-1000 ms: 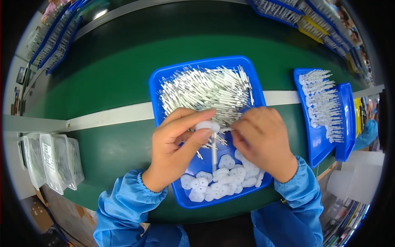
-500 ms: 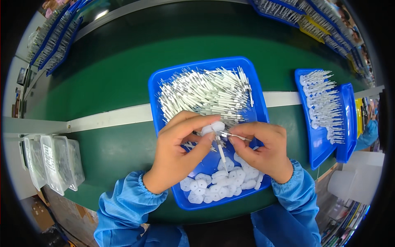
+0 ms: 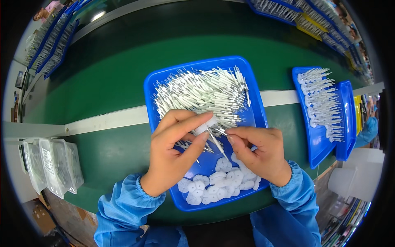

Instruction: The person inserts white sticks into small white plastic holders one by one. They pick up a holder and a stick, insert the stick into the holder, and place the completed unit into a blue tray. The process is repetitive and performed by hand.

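Note:
My left hand pinches a white flower-shaped plastic disc on edge between thumb and fingers. A thin white rod slants down from the disc. At the disc's right, my right hand is closed, thumb and forefinger pinching the end of another thin white rod with a dark band. Both hands are over a blue tray. A dense heap of white rods with thin metal ends fills its far part; loose flower-shaped discs lie in its near part.
At the right, another blue tray holds rows of discs fitted with rods. Clear plastic boxes stand at the left edge. Filled trays are stacked at far left, others at far right. A co-worker's blue sleeve shows at the right.
The disc in my left hand has tilted more onto its edge, and its hanging rod slants more. My right fingers have shifted slightly left, still pinching the other rod.

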`<state>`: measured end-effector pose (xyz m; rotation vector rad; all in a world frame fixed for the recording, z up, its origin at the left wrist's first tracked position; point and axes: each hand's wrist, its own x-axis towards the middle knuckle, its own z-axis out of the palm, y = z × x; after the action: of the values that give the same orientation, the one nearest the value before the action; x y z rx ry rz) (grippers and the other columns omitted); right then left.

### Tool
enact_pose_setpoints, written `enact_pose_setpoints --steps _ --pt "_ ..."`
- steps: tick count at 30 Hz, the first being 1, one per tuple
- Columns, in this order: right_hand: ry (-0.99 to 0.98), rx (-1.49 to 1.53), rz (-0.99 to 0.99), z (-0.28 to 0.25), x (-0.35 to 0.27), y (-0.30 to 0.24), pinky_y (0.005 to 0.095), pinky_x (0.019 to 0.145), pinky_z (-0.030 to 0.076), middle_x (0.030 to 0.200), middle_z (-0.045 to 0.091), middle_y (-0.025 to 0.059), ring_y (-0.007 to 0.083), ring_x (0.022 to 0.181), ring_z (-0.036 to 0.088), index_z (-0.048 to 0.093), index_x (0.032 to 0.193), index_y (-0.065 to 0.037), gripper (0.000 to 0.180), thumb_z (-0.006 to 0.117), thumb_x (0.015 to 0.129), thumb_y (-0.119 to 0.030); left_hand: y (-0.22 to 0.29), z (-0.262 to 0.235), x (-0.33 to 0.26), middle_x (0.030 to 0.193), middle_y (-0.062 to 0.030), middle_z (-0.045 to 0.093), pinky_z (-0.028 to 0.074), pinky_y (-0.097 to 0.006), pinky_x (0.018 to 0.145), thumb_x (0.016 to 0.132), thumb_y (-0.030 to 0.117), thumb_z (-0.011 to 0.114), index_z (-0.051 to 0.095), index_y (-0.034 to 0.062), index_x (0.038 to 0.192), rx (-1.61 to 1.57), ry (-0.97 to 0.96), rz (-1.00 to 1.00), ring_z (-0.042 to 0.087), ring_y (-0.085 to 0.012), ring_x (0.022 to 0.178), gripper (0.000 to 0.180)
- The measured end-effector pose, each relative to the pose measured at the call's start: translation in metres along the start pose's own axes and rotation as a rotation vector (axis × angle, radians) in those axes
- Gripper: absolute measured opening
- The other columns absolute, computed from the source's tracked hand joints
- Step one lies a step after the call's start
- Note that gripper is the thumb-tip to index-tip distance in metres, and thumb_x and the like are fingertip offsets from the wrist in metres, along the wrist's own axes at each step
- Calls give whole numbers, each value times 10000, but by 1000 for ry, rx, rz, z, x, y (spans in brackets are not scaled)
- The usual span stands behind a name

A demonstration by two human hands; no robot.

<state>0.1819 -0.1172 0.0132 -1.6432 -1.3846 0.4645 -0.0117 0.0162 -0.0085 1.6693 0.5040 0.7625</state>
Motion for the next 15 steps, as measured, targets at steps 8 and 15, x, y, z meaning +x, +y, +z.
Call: enact_pose_setpoints --steps 8,15 --pt "6 -43 -9 10 2 -4 306 541 539 745 758 96 200 574 713 819 1046 -30 153 883 927 -102 -2 3 -2 1249 -102 673 638 -277 827 937 -128 753 804 68 1357 41 58 19 702 -162 1062 466" --pt "-58 121 142 10 5 2 335 513 510 707 725 85 197 550 689 800 979 -44 144 890 941 -150 4 4 2 1210 -149 791 606 -306 790 921 -123 759 801 46 1348 184 -14 76 731 -172 971 461"
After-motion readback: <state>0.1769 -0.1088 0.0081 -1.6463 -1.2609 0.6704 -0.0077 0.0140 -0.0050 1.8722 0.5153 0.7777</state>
